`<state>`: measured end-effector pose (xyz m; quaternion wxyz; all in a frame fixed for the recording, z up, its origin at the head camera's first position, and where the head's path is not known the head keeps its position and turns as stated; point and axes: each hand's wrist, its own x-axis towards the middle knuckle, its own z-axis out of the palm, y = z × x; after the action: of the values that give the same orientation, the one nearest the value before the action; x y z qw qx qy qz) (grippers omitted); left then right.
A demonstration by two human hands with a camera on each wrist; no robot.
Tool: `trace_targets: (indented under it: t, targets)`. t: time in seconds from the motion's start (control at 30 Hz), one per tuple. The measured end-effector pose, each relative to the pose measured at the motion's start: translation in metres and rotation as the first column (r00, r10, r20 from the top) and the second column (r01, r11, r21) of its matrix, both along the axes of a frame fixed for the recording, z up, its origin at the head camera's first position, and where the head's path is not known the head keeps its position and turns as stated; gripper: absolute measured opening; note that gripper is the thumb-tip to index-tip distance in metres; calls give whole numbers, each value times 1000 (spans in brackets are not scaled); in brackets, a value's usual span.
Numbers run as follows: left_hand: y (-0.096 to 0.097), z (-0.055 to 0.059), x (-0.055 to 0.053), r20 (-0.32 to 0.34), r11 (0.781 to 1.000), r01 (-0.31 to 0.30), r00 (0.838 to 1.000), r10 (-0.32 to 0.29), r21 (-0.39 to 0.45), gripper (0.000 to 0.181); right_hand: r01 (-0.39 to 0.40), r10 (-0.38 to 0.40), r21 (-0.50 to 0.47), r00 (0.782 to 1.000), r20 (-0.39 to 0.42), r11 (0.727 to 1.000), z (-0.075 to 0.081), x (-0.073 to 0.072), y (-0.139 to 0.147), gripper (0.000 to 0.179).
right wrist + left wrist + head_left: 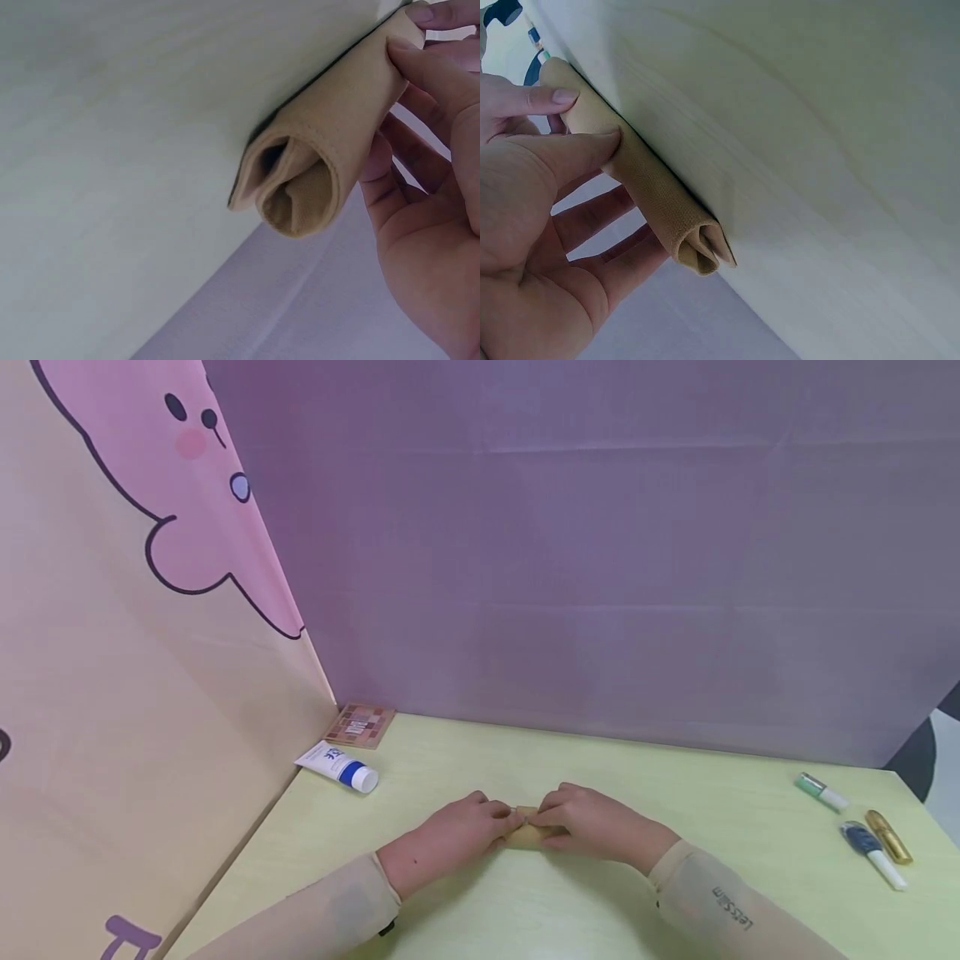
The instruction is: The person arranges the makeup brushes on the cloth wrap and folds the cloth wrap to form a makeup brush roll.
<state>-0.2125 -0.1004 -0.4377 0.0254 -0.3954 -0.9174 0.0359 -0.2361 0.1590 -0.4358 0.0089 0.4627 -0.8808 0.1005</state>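
A tan cloth (525,837), rolled up into a short tube, lies on the table in the middle of the head view. My left hand (456,833) holds its left part, the thumb pressing the near face and the fingers behind. At the right part my right hand (600,828) grips in the same manner, the two thumbs close together at the middle. In the left wrist view the roll (656,187) shows one end with folded layers. The right wrist view shows the other end of the roll (352,109) as an open spiral with a loose flap along the table.
At the back left, a white tube with a blue band (337,766) lies before a checkered flat palette (362,727). To the right lie a green-and-white bottle (821,792), a dark blue bottle with white cap (872,853) and a gold tube (888,837). Curtains (600,568) border the table.
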Motion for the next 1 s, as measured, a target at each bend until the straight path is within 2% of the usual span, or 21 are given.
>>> trace_targets:
  t: [0.23,0.37,0.5,0.63,0.73,0.9,0.97,1.0]
  targets:
    - [1,0,0,-18,1000,-8,1000,8,-6,46,12,-12,-14,1000,12,1000,-1,0,1,34]
    - [-1,2,0,-6,1000,6,1000,-6,17,46,41,-39,-29,997,68,999,-3,1,6,35]
    - [-6,8,-2,36,998,19,999,-21,62,46,73,-69,-32,992,110,997,3,0,15,36]
    - [-14,13,-9,109,996,-18,994,9,85,45,101,-101,6,988,115,995,12,-2,26,37]
    - [-21,14,-15,195,995,-65,980,48,81,44,120,-126,48,982,142,992,16,-1,31,38]
    - [-30,7,-22,339,991,-115,937,85,68,44,166,-181,87,962,205,982,17,5,34,37]
    - [-31,5,-23,349,992,-110,934,83,60,45,179,-194,90,960,201,980,15,5,34,37]
    - [-31,5,-24,338,994,-101,938,78,51,44,180,-194,87,963,188,980,15,5,34,36]
